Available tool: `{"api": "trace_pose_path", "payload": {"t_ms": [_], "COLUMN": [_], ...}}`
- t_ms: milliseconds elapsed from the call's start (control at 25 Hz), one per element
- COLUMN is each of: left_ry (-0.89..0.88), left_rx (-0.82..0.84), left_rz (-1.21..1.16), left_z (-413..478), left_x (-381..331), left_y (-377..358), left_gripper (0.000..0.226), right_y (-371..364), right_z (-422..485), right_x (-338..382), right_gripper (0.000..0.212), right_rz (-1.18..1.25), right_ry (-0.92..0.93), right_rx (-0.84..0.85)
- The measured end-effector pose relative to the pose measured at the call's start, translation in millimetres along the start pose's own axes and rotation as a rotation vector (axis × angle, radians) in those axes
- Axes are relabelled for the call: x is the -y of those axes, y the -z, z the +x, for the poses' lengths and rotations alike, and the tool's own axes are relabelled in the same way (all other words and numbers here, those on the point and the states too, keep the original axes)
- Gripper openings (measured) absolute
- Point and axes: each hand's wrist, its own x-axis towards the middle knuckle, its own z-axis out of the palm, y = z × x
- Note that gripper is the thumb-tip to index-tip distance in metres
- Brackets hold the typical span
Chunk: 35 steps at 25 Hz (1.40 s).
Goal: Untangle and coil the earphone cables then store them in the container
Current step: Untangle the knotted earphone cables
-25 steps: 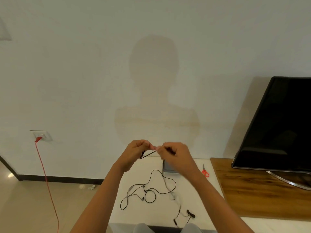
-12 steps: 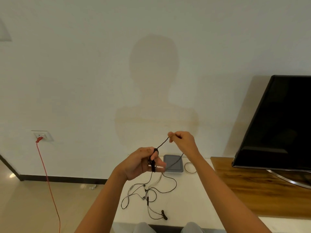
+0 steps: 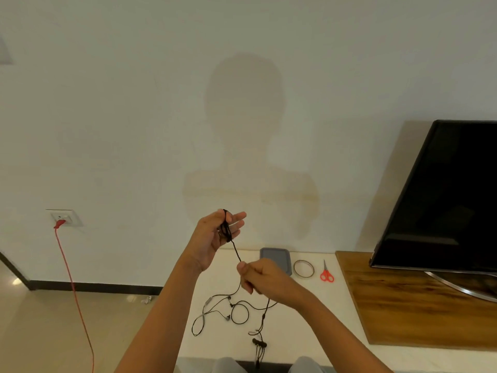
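My left hand [image 3: 212,238] is raised over the white table [image 3: 309,319] with its fingers stretched out. A black earphone cable [image 3: 228,230] is wound round those fingers in several turns, the thumb against it. From the coil the cable runs taut down to my right hand [image 3: 261,278], which pinches it between thumb and fingers. Below that hand the cable hangs to its black earbuds [image 3: 259,343] at the table's near edge. A second earphone [image 3: 239,313] lies in loose loops on the table. The grey container [image 3: 274,258] stands behind my right hand, partly hidden.
A tape ring [image 3: 304,269] and red scissors [image 3: 326,274] lie right of the container. A wooden board [image 3: 403,305] carries a black TV [image 3: 443,197] at the right. A red cord [image 3: 72,278] hangs from a wall socket [image 3: 64,218] at the left.
My right hand swung from above and right of the left hand down below it, drawing the cable round the left fingers. My left hand rose and opened its fingers.
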Motion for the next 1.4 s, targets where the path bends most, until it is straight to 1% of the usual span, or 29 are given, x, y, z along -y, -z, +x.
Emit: {"api": "trace_pose_path", "payload": {"t_ms": [40,120,200,280,360,440,520,640,720,800,920,960,1040,1080,1160,1240,1280,1320,1400], "left_ry": [-0.001,0.006,0.044,0.102,0.126,0.132,0.131,0.072,0.026,-0.001,0.008,0.015,0.027,0.033,0.057,0.092,0.111,0.137,0.194], "left_rx": [0.008,0.095,0.168,0.212,0.244,0.255,0.246,0.208,0.148,0.076,-0.003,-0.005,0.063,0.119,0.202,0.235,0.241,0.252,0.284], "left_rz": [0.117,0.31,0.408,0.41,0.347,0.277,0.176,-0.032,-0.103,-0.046,0.122,0.188,0.309,0.348,0.41,0.424,0.41,0.379,0.28], "left_z": [0,-3,-8,-14,-19,-22,-22,-17,-12,-6,-1,0,-2,-3,-8,-13,-15,-18,-21], "left_x": [3,9,12,13,10,5,1,-7,-9,-3,12,16,21,22,17,12,11,9,5], "left_y": [2,4,-1,-9,-17,-22,-25,-26,-24,-21,-14,-12,-10,-11,-15,-20,-20,-21,-21], "left_gripper": [0.035,0.034,0.034,0.036,0.039,0.039,0.039,0.039,0.037,0.034,0.032,0.032,0.034,0.034,0.034,0.032,0.032,0.034,0.034], "right_y": [6,22,40,57,70,76,68,40,21,10,15,21,35,43,57,70,75,80,86], "right_z": [-1,1,10,23,39,55,64,58,42,28,16,14,11,12,18,24,27,28,32], "right_x": [10,26,38,42,36,20,-1,-31,-36,-32,-15,-9,7,14,25,34,36,38,35], "right_gripper": [0.052,0.045,0.036,0.029,0.024,0.014,0.011,0.023,0.025,0.026,0.027,0.025,0.017,0.015,0.015,0.012,0.01,0.012,0.018], "right_rz": [0.0,-0.001,-0.075,-0.139,-0.068,0.026,0.082,0.175,0.198,0.146,-0.053,-0.071,-0.104,-0.161,-0.369,-0.537,-0.53,-0.465,-0.245], "right_ry": [0.046,0.15,0.233,0.251,0.24,0.211,0.155,0.081,0.055,0.055,0.074,0.067,0.055,0.07,0.142,0.221,0.242,0.247,0.242], "right_rx": [-0.036,-0.115,-0.181,-0.263,-0.358,-0.4,-0.384,-0.321,-0.25,-0.189,-0.17,-0.164,-0.135,-0.12,-0.081,-0.042,-0.043,-0.061,-0.132]}}
